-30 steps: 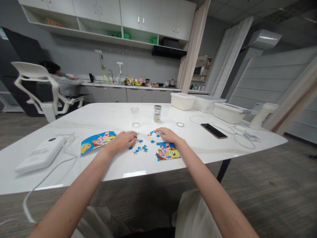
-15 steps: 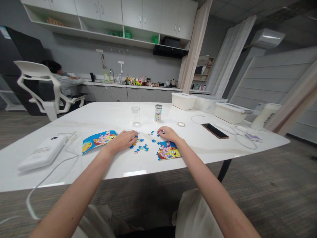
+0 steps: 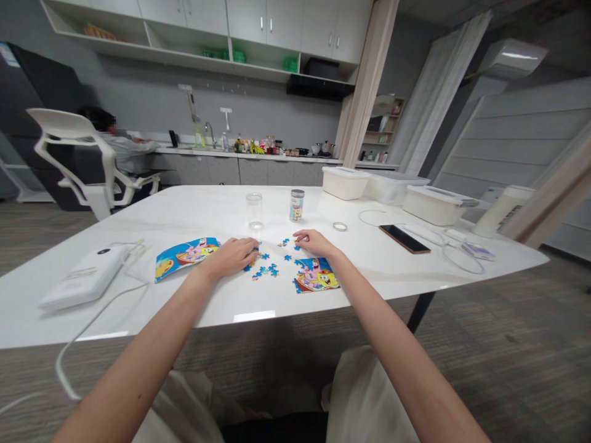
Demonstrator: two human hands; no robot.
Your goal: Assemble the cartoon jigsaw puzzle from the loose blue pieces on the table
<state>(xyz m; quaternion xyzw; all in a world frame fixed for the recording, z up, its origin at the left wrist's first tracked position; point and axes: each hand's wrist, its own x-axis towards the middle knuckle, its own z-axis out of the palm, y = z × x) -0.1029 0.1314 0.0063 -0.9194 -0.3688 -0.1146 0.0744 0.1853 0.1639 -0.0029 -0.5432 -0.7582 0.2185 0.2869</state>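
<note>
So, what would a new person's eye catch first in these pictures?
Bright blue jigsaw pieces stand out first, scattered on the white table between the left hand and right hand. A cartoon sheet lies near the left hand, another cartoon sheet near the right. Far back, a person sits in a white chair.

Table: puzzle pieces (image 3: 265,269) in the middle of the table (image 3: 194,209)
Cards: one picture card (image 3: 180,258) left of the pieces, another (image 3: 316,275) right
Hands: left hand (image 3: 229,256) on the pieces' left edge; right hand (image 3: 316,243) just behind the right card
Behind pieces: glass tumbler (image 3: 254,210), jar (image 3: 297,205) to its right
Right side: small ring (image 3: 340,226), phone (image 3: 404,239), storage boxes (image 3: 436,206) farther back
Left side: flat device (image 3: 83,278) with cable (image 3: 104,314)
Beyond table: seated person (image 3: 124,154) at the counter (image 3: 244,154)
</note>
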